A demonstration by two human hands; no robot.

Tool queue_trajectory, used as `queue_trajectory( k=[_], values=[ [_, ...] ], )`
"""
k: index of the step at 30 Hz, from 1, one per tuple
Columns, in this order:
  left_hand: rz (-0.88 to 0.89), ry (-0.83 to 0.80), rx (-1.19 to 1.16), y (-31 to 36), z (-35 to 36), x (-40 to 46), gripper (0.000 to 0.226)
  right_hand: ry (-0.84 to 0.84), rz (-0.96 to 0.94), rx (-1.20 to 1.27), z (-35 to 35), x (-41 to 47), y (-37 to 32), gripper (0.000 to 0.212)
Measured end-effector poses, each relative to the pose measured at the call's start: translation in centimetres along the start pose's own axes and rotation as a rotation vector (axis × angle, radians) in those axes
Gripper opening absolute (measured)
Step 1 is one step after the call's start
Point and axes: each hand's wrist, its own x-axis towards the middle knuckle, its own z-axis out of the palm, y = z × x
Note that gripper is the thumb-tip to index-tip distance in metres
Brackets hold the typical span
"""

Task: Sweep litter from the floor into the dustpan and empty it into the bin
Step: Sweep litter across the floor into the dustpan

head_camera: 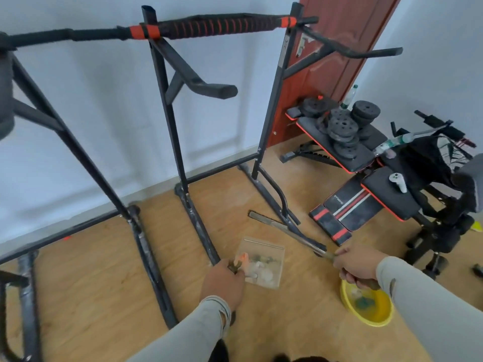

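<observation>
A clear square dustpan (271, 250) lies flat on the wooden floor, holding pale, orange and green bits of litter (257, 266). My left hand (222, 283) grips the dark handle at the pan's near left corner. My right hand (358, 266) grips the broom's handle; the broom (282, 227) stretches away up and to the left, low over the floor, just right of the pan. A yellow bin (376, 318), a shallow round bowl, sits on the floor directly below my right hand with green and pale scraps inside.
A black pull-up frame (183, 158) stands against the white wall, its floor bars (201, 231) running just left of the dustpan. On the right, a weight bench (347, 205) carries weight plates (342, 129) and bottles. A red door (337, 48) is behind it.
</observation>
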Motion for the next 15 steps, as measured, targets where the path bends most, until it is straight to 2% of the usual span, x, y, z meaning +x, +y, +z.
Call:
queue_trajectory(
  k=[4,10,15],
  values=[
    [-0.046,0.028,-0.035,3.0,1.2,3.5,0.011,-0.028,-0.066,-0.071,-3.1,4.6,-3.4,0.018],
    [-0.162,0.091,-0.116,8.2,5.2,9.8,0.016,-0.087,-0.138,-0.117,-8.0,17.0,-7.3,0.025],
    [-0.288,0.158,-0.139,13.0,10.3,15.2,0.016,-0.092,-0.28,-0.272,-11.8,27.4,-10.8,0.014]
  ],
)
